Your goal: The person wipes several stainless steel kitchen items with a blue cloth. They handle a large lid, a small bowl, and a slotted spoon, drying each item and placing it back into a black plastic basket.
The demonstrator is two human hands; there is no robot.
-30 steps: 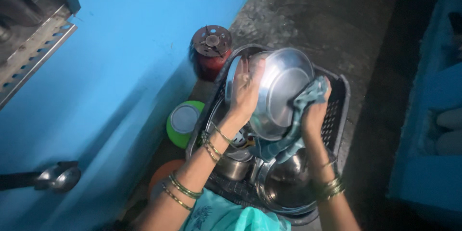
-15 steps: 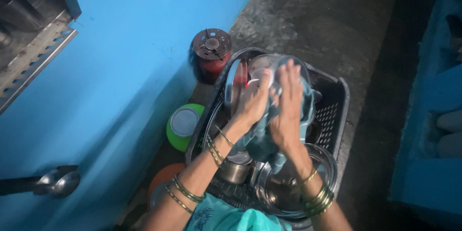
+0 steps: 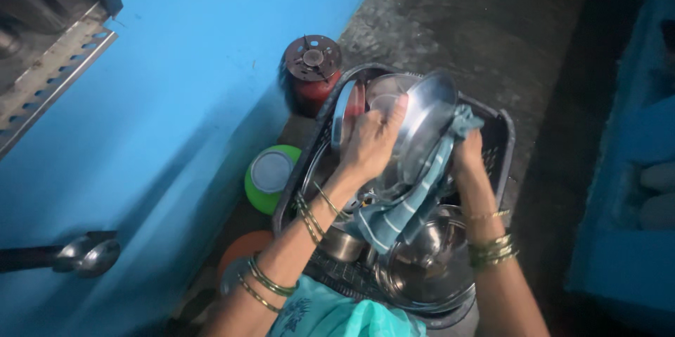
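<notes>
- Left hand (image 3: 369,144) is gripping the steel plate (image 3: 425,122) at its rim, frame centre, above the basket (image 3: 503,137).
- Right hand (image 3: 467,151) is pressing the cloth (image 3: 408,203) behind the plate.
- Judgement: the rim grip is needing to stay firm while wiping in full circles.

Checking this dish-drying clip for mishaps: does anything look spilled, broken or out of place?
Nothing stands out. The left hand holds a steel plate tilted on edge over the dark basket, and the right hand presses a striped cloth against it. The other steel vessels sit inside the basket; no spill or damage shows.
</notes>
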